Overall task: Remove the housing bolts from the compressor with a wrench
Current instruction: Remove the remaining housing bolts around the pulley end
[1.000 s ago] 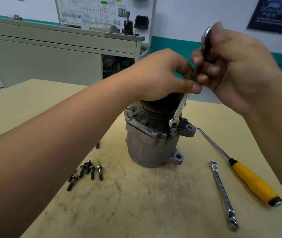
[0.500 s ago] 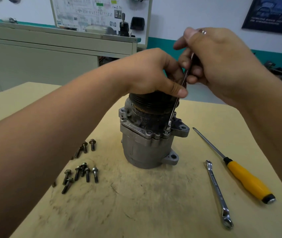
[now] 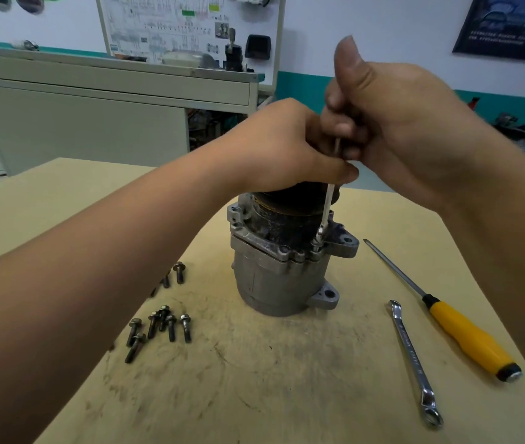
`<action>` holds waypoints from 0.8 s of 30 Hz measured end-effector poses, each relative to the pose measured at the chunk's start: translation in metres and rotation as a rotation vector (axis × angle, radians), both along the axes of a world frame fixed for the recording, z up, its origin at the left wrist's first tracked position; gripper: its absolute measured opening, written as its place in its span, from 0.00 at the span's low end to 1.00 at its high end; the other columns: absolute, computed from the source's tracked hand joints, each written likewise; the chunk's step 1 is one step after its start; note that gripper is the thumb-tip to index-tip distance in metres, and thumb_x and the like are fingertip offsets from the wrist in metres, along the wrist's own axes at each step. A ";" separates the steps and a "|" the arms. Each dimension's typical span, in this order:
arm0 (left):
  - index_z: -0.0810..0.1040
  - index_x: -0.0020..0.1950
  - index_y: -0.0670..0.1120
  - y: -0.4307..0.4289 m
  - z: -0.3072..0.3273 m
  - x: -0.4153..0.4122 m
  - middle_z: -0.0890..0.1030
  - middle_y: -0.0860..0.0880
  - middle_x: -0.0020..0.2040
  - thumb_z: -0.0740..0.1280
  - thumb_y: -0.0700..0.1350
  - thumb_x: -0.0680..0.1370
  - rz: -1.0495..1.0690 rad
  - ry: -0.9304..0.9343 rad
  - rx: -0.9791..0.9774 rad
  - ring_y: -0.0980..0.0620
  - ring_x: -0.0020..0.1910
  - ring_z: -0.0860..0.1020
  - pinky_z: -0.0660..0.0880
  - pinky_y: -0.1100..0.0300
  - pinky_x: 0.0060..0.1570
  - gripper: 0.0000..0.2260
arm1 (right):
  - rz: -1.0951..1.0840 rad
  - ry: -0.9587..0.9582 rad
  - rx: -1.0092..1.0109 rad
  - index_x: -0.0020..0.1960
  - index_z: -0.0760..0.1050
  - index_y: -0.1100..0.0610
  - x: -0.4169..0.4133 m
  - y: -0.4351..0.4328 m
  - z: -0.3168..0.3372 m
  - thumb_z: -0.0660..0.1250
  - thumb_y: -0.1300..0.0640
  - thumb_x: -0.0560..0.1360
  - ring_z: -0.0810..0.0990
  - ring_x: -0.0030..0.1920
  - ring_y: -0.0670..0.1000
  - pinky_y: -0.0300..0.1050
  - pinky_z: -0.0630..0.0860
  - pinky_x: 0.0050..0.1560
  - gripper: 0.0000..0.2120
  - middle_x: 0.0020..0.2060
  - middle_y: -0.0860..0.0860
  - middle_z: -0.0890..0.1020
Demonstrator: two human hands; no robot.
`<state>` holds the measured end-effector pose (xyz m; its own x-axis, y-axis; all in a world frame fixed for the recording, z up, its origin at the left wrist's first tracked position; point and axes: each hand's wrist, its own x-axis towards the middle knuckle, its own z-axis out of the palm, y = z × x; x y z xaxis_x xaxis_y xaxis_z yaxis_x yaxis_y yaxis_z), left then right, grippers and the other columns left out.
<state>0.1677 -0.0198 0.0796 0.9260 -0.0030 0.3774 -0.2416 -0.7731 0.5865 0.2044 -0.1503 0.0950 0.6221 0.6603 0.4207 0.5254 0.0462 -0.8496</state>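
Observation:
A grey metal compressor (image 3: 274, 277) stands upright in the middle of the wooden table (image 3: 254, 379), its dark pulley on top. My left hand (image 3: 283, 145) lies over the pulley, and its thumb and fingers pinch the shaft of a slim wrench (image 3: 327, 209). My right hand (image 3: 392, 120) grips the wrench's upper end, thumb pointing up. The wrench stands nearly upright, with its lower end on a housing bolt (image 3: 316, 246) at the flange's right side. Several removed bolts (image 3: 162, 325) lie to the left of the compressor.
A second combination wrench (image 3: 413, 360) and a yellow-handled screwdriver (image 3: 466, 334) lie on the table to the right of the compressor. Behind the table stand a grey cabinet (image 3: 94, 123) and a wall board with diagrams (image 3: 187, 27).
The wrench has swung from a lean toward upright, and my right hand has turned round its top so the thumb now points up. My left hand stays on the pulley.

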 end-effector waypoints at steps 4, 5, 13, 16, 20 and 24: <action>0.82 0.41 0.44 -0.002 0.002 -0.003 0.76 0.49 0.32 0.75 0.56 0.65 -0.079 0.036 0.029 0.57 0.33 0.73 0.70 0.61 0.39 0.16 | 0.038 0.054 0.054 0.34 0.63 0.55 0.000 -0.010 -0.002 0.54 0.45 0.79 0.66 0.26 0.45 0.37 0.66 0.29 0.19 0.25 0.46 0.67; 0.81 0.39 0.44 -0.001 0.002 -0.002 0.74 0.52 0.30 0.76 0.56 0.65 -0.071 0.027 0.038 0.58 0.31 0.71 0.69 0.63 0.36 0.16 | 0.051 0.095 0.082 0.35 0.64 0.55 0.002 -0.012 -0.003 0.53 0.46 0.80 0.66 0.26 0.45 0.37 0.67 0.29 0.19 0.26 0.46 0.69; 0.72 0.28 0.49 -0.001 -0.001 -0.003 0.68 0.56 0.23 0.76 0.56 0.64 -0.001 -0.089 -0.021 0.59 0.26 0.66 0.63 0.61 0.32 0.17 | -0.068 -0.017 0.169 0.39 0.70 0.58 0.000 -0.009 -0.002 0.55 0.50 0.80 0.68 0.22 0.46 0.38 0.70 0.24 0.15 0.29 0.49 0.79; 0.73 0.31 0.55 -0.004 -0.001 -0.011 0.72 0.59 0.26 0.74 0.59 0.65 -0.002 -0.138 -0.003 0.63 0.30 0.69 0.65 0.60 0.38 0.13 | -0.136 -0.224 0.168 0.39 0.71 0.55 -0.005 -0.011 0.003 0.54 0.50 0.81 0.68 0.22 0.45 0.38 0.69 0.24 0.16 0.28 0.49 0.79; 0.76 0.43 0.58 -0.003 -0.024 -0.036 0.76 0.59 0.40 0.69 0.62 0.69 0.126 -0.409 0.233 0.57 0.45 0.72 0.64 0.54 0.50 0.10 | -0.174 -0.273 0.250 0.39 0.69 0.53 0.000 -0.024 0.006 0.53 0.49 0.80 0.66 0.22 0.44 0.38 0.66 0.24 0.15 0.28 0.47 0.77; 0.83 0.52 0.54 -0.007 -0.054 -0.049 0.82 0.56 0.42 0.70 0.55 0.72 0.112 -0.309 0.221 0.55 0.41 0.76 0.72 0.60 0.41 0.11 | -0.238 -0.258 0.231 0.39 0.70 0.53 0.004 -0.031 0.001 0.53 0.49 0.81 0.66 0.22 0.44 0.39 0.68 0.24 0.15 0.29 0.48 0.78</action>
<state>0.1183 -0.0270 0.0260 0.7684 -0.0207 0.6396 -0.2871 -0.9044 0.3156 0.2079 -0.1816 0.0962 0.6009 0.3808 0.7028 0.7385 0.0721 -0.6704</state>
